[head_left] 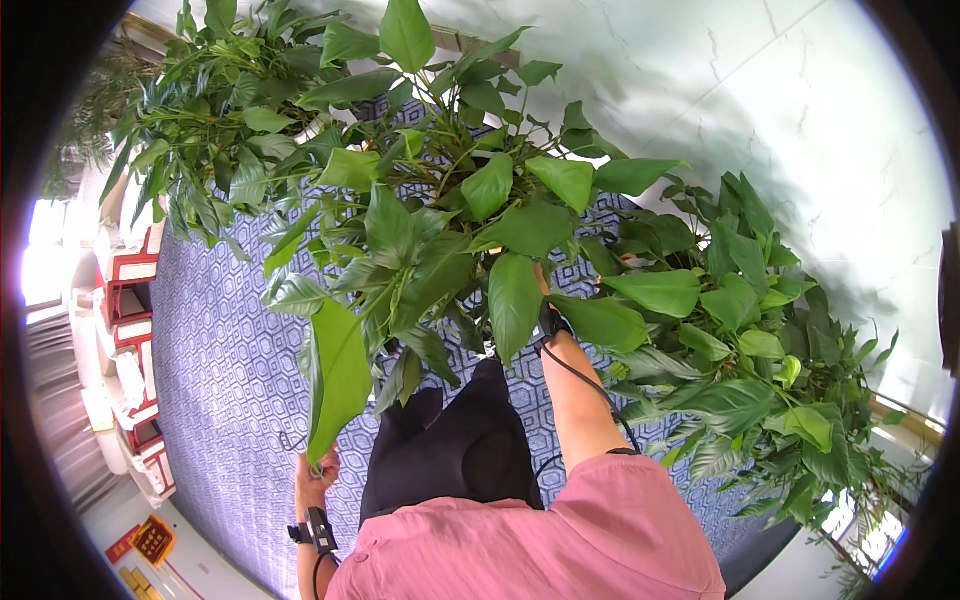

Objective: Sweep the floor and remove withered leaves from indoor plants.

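Observation:
My left hand is closed, low on the left, right by the tip of a long bright-green leaf. A thin dark wire-like shape sticks out beside its fingers; whether the hand grips this or the leaf tip is unclear. My right arm reaches forward into the middle leafy plant. Only a sliver of my right hand shows between broad leaves, and its fingers are hidden. Black devices with cables are strapped at both wrists.
More leafy plants stand at the far left and along the right, beside a pale marbled wall. Blue patterned carpet lies underneath. Red-and-white furniture lines the left side. A black cable hangs along my right forearm.

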`<act>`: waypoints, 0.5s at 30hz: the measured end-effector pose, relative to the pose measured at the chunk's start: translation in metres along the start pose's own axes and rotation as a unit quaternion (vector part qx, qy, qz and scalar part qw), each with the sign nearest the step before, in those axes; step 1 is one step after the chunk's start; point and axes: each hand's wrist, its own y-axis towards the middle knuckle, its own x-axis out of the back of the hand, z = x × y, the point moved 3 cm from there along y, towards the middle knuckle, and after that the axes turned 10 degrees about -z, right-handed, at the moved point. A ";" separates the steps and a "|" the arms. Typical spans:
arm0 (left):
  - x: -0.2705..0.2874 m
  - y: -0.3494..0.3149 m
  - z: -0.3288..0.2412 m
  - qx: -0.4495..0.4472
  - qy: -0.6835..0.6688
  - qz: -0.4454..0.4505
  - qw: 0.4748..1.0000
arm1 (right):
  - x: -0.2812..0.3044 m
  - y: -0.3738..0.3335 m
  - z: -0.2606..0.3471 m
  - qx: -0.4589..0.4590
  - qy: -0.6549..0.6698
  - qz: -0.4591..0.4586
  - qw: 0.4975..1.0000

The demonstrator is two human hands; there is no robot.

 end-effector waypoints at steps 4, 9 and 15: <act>-0.002 -0.002 0.003 0.001 -0.022 -0.031 0.999 | 0.008 -0.001 0.004 0.016 -0.004 -0.011 1.000; 0.002 0.000 0.001 0.012 -0.016 -0.016 1.000 | 0.016 -0.004 0.013 0.053 -0.019 -0.028 0.998; -0.002 -0.001 0.004 0.018 -0.018 -0.013 1.000 | 0.024 -0.028 0.018 0.122 -0.116 -0.015 0.986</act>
